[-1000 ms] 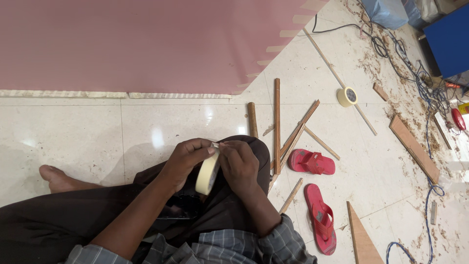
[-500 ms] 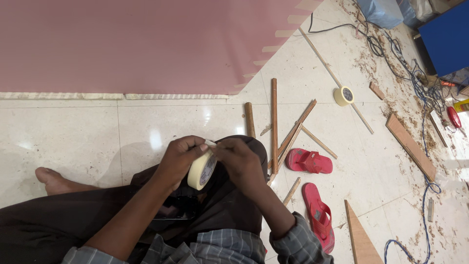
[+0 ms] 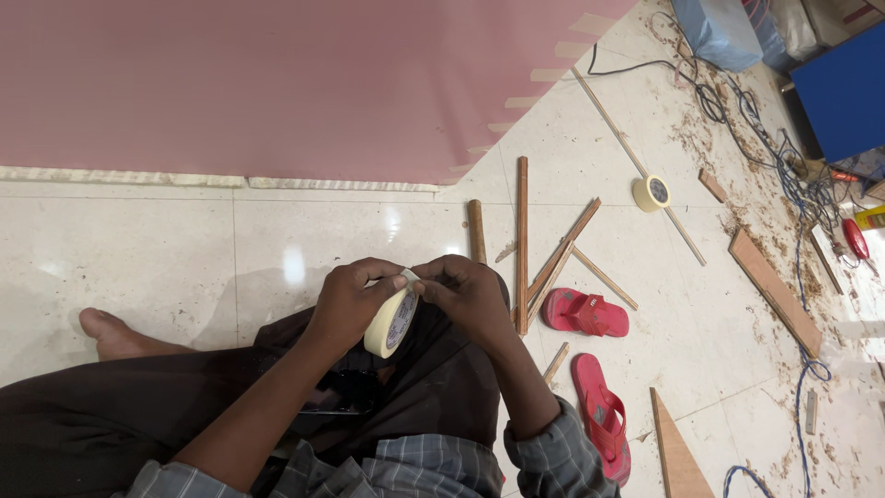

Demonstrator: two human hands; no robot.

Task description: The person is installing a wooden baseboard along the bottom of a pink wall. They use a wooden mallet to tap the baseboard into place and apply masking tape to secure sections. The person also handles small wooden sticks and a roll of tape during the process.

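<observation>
Tape roll (image 3: 391,323), held over my lap.
Left hand (image 3: 350,300) grips roll; right hand (image 3: 468,293) pinches its end; wooden sticks (image 3: 522,242), red sandals (image 3: 590,355) beside.

The tape roll (image 3: 391,322) is matt cream paper masking tape; a second tape roll (image 3: 651,193) has the same finish. The floor (image 3: 184,258) is glossy polished stone tile, reflecting light, with rough wood shavings (image 3: 737,175) scattered on it. The sticks (image 3: 522,240) are bare, unfinished wood. The sandals (image 3: 599,406) are smooth red rubber or plastic. The sheet (image 3: 277,83) is matt pink.
</observation>
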